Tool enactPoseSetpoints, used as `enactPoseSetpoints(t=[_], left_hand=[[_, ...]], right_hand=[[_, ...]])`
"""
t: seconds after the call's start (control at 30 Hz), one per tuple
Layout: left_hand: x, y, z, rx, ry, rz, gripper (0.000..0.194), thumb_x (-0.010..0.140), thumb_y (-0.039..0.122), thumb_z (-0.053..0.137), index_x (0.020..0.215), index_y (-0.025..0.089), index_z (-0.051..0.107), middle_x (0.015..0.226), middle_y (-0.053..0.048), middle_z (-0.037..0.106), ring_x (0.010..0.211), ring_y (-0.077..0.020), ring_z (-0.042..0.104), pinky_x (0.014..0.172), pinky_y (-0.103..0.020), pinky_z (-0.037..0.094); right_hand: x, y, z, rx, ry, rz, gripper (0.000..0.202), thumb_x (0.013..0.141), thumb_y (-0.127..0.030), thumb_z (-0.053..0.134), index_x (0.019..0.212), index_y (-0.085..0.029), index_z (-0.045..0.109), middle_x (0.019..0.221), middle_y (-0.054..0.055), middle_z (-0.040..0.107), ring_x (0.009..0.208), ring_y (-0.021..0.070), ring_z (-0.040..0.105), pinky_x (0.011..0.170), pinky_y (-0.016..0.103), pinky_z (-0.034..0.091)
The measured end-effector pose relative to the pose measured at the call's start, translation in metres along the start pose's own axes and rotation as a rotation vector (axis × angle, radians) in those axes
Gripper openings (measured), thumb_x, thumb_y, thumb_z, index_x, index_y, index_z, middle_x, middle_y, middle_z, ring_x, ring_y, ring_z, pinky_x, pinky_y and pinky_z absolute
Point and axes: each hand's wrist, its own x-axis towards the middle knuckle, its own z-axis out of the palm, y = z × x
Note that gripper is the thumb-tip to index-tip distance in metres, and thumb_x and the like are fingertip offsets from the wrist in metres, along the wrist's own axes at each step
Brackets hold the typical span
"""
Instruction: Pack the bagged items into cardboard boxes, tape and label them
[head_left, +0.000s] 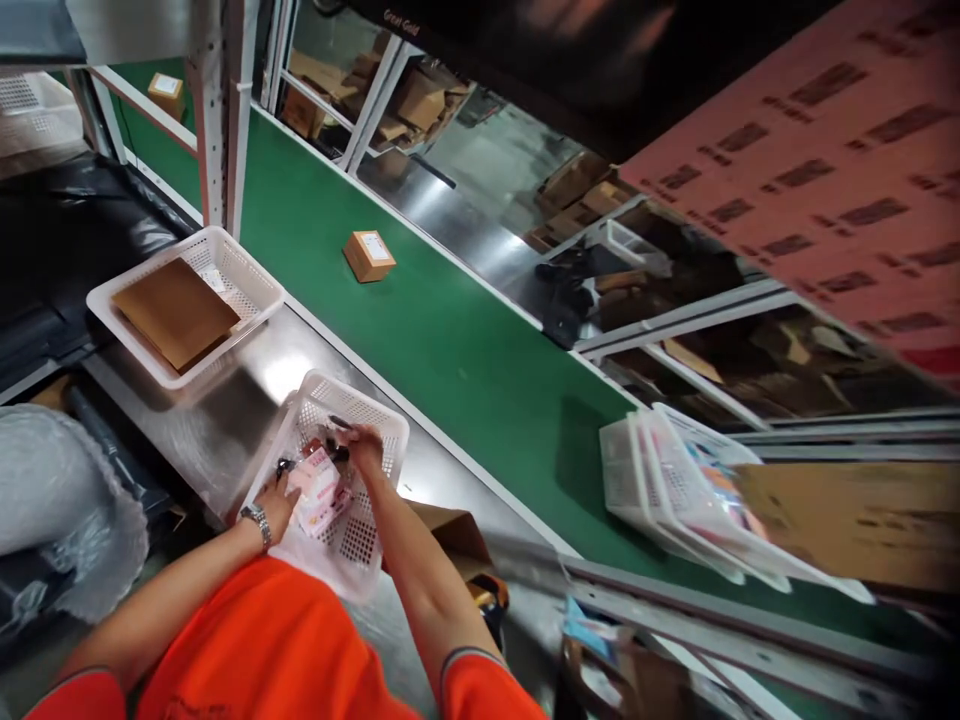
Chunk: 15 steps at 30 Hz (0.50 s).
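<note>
A white perforated plastic basket (394, 425) sits in front of me on the metal worktop, and both my hands are inside it. A pink and white packet (316, 490) lies there among small dark and reddish items. My left hand (276, 508), with a metal-band watch on the wrist, has its fingers closed at the packet's left edge. Above the packet's right side, my right hand (364, 447) is closed on a small, dark, thin object (340, 422) that I cannot make out. The fingers partly hide the small items.
Behind the basket runs a green conveyor belt (465, 380) carrying a small labelled carton (369, 256). A second white basket (262, 287) with a flat brown cardboard piece (178, 312) stands left. Stacked white baskets (630, 470) are at right. Bubble wrap (52, 490) lies lower left.
</note>
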Motion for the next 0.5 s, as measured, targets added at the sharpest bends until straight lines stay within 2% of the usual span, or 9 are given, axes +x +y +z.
enactPoseSetpoints(t=[0.1, 0.2, 0.27, 0.37, 0.43, 0.5], left_hand=[[0.005, 0.005, -0.006, 0.040, 0.055, 0.009, 0.100, 0.091, 0.008, 0.071, 0.184, 0.017, 0.033, 0.193, -0.027, 0.010, 0.176, -0.0487, 0.024, 0.140, -0.058, 0.035], [0.019, 0.012, -0.016, 0.093, 0.142, 0.013, 0.095, 0.097, 0.014, 0.070, 0.184, 0.027, 0.034, 0.195, -0.019, 0.007, 0.178, -0.0484, 0.017, 0.140, -0.065, 0.033], [0.030, 0.014, -0.023, 0.123, 0.165, 0.024, 0.083, 0.102, 0.020, 0.067, 0.181, 0.034, 0.042, 0.196, -0.013, 0.011, 0.179, -0.0479, 0.014, 0.139, -0.071, 0.030], [0.043, 0.014, -0.033, 0.159, 0.125, 0.037, 0.084, 0.097, 0.030, 0.078, 0.176, 0.034, 0.050, 0.194, -0.017, 0.020, 0.175, -0.0531, 0.023, 0.135, -0.076, 0.032], [0.046, 0.012, -0.037, 0.187, 0.099, 0.036, 0.086, 0.092, 0.035, 0.084, 0.172, 0.030, 0.055, 0.190, -0.021, 0.029, 0.171, -0.0545, 0.034, 0.132, -0.074, 0.038], [0.045, 0.009, -0.038, 0.221, 0.089, 0.035, 0.079, 0.092, 0.033, 0.083, 0.167, 0.026, 0.060, 0.185, -0.023, 0.039, 0.166, -0.0513, 0.042, 0.130, -0.067, 0.043]], right_hand=[[-0.002, 0.009, -0.027, 0.031, 0.062, 0.055, 0.028, 0.107, -0.040, 0.068, 0.102, -0.015, 0.080, 0.105, 0.011, 0.082, 0.104, 0.0279, 0.076, 0.098, 0.045, 0.063], [-0.023, 0.023, -0.063, 0.108, 0.165, 0.047, 0.030, 0.098, -0.036, 0.062, 0.102, -0.016, 0.084, 0.113, 0.019, 0.085, 0.119, 0.0348, 0.074, 0.105, 0.046, 0.060], [-0.049, 0.037, -0.090, 0.161, 0.243, 0.041, 0.035, 0.093, -0.039, 0.063, 0.112, -0.019, 0.085, 0.127, 0.019, 0.083, 0.126, 0.0355, 0.073, 0.109, 0.048, 0.060], [-0.103, 0.072, -0.125, 0.204, 0.397, 0.059, 0.045, 0.092, -0.043, 0.057, 0.123, -0.021, 0.082, 0.141, 0.018, 0.078, 0.132, 0.0341, 0.071, 0.116, 0.050, 0.058], [-0.141, 0.099, -0.137, 0.189, 0.532, 0.074, 0.048, 0.091, -0.042, 0.055, 0.126, -0.021, 0.081, 0.145, 0.018, 0.075, 0.136, 0.0338, 0.070, 0.122, 0.051, 0.055], [-0.174, 0.125, -0.138, 0.153, 0.645, 0.091, 0.049, 0.089, -0.041, 0.057, 0.126, -0.020, 0.081, 0.145, 0.020, 0.073, 0.136, 0.0354, 0.069, 0.123, 0.054, 0.054]])
